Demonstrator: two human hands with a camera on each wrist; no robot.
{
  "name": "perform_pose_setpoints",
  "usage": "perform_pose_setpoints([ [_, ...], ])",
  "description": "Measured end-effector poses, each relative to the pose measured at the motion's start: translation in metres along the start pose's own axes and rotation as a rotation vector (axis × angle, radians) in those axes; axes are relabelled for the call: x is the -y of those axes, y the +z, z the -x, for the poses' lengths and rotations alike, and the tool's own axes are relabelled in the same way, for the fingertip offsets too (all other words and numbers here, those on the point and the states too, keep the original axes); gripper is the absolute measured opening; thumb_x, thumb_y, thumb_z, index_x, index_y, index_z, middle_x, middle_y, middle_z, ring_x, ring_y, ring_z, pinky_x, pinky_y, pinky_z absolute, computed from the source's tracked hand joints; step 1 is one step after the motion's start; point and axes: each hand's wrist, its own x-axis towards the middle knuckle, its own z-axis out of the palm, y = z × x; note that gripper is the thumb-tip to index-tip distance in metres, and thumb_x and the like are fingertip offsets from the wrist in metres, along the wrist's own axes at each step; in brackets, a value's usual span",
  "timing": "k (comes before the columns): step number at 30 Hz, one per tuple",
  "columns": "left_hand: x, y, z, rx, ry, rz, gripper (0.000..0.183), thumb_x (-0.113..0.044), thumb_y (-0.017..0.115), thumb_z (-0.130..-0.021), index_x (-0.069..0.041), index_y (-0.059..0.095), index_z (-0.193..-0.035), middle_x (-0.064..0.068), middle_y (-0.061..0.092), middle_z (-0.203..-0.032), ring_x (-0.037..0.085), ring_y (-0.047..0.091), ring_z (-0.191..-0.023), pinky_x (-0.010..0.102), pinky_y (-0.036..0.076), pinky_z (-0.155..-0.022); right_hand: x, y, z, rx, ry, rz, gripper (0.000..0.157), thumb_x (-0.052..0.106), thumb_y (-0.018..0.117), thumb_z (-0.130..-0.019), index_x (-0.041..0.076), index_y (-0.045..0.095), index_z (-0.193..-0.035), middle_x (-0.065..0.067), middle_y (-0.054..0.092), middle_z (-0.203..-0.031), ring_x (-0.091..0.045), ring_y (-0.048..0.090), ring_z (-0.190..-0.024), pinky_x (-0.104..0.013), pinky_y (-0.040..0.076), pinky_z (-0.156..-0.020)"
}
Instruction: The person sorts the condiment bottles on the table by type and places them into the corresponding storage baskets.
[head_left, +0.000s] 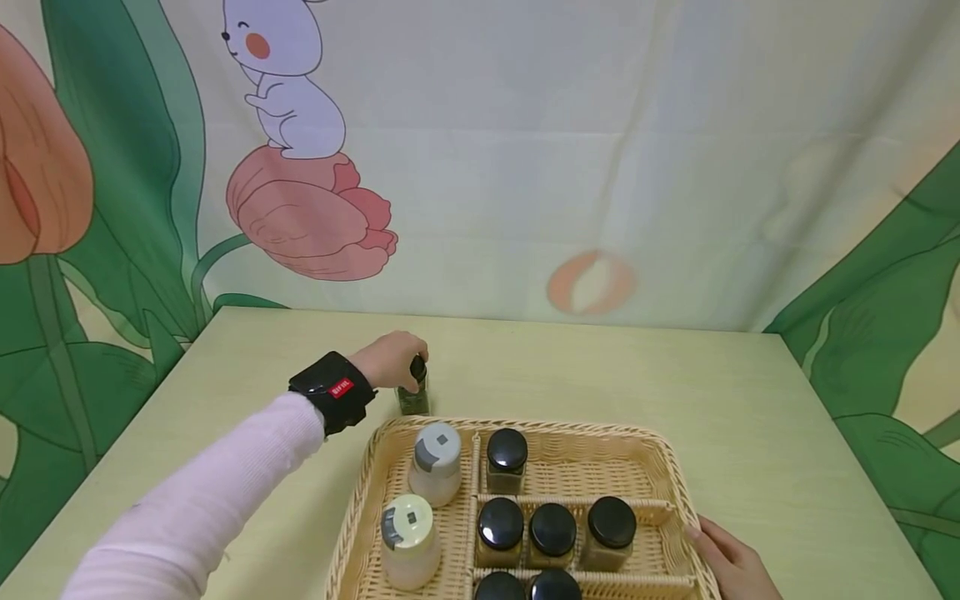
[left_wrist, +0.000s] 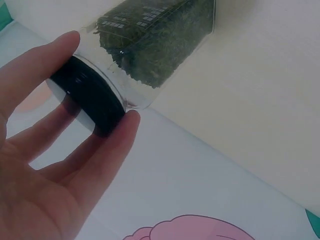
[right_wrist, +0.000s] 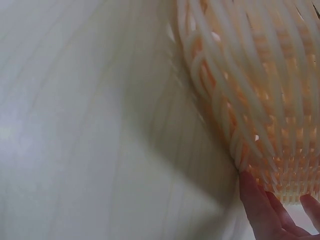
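Note:
My left hand [head_left: 392, 360] grips the black lid [left_wrist: 90, 92] of a clear square jar [left_wrist: 157, 42] holding dried green flakes. In the head view this jar stands just behind the basket's back left corner, partly covered by the fingers. A woven divided basket [head_left: 585, 428] lies at the front of the table. My right hand [head_left: 733, 560] holds its right side, with fingertips against the wicker wall [right_wrist: 285, 125] in the right wrist view. The palm is out of that view.
Several black-lidded jars [head_left: 611, 523] stand in the basket's right compartments. Two shakers, one grey-topped [head_left: 437, 462] and one cream-topped [head_left: 410, 542], stand in the left compartment. A pale wooden table [head_left: 780, 433] lies under everything, with a printed curtain [head_left: 487, 183] behind.

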Motion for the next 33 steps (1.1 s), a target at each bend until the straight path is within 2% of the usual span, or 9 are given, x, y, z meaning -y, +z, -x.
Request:
perform_pose_setpoints([
  [9, -0.001, -0.002, -0.005, 0.020, -0.059, 0.029, 0.029, -0.004, 0.075, -0.064, 0.005, 0.062, -0.088, 0.012, 0.060, -0.083, 0.025, 0.054, -0.077, 0.034, 0.047, -0.072, 0.001, 0.000, 0.000, 0.018, 0.007, -0.005, 0.104, 0.066, 0.057, -0.066, -0.003, 0.025, -0.137, -0.033, 0.045, -0.120, -0.033, 0.062, -0.084, -0.040, 0.052, -0.067],
  [15, -0.012, -0.016, -0.007, 0.028, -0.072, 0.026, 0.029, -0.006, 0.074, -0.066, 0.004, 0.061, -0.090, 0.011, 0.059, -0.084, 0.024, 0.053, -0.077, 0.034, 0.047, -0.072, 0.000, 0.000, 0.000, 0.018, 0.001, 0.000, 0.101, 0.065, 0.055, -0.069, -0.003, 0.025, -0.137, -0.033, 0.044, -0.121, -0.033, 0.062, -0.086, -0.040, 0.052, -0.068],
  [23, -0.041, -0.051, -0.011, 0.017, -0.060, 0.015, 0.029, -0.007, 0.073, -0.068, 0.003, 0.061, -0.092, 0.010, 0.059, -0.085, 0.023, 0.052, -0.077, 0.032, 0.048, -0.070, 0.000, 0.001, 0.000, 0.028, 0.009, -0.013, 0.104, 0.066, 0.056, -0.066, -0.003, 0.024, -0.138, -0.032, 0.046, -0.120, -0.033, 0.062, -0.085, -0.040, 0.052, -0.068],
  [33, -0.090, -0.087, -0.015, 0.033, 0.042, -0.024, 0.027, -0.008, 0.071, -0.071, 0.001, 0.062, -0.095, 0.011, 0.060, -0.090, 0.021, 0.053, -0.078, 0.028, 0.048, -0.068, 0.001, 0.000, 0.000, 0.009, 0.004, 0.020, 0.100, 0.065, 0.055, -0.070, -0.003, 0.025, -0.137, -0.033, 0.044, -0.121, -0.031, 0.062, -0.085, -0.040, 0.052, -0.068],
])
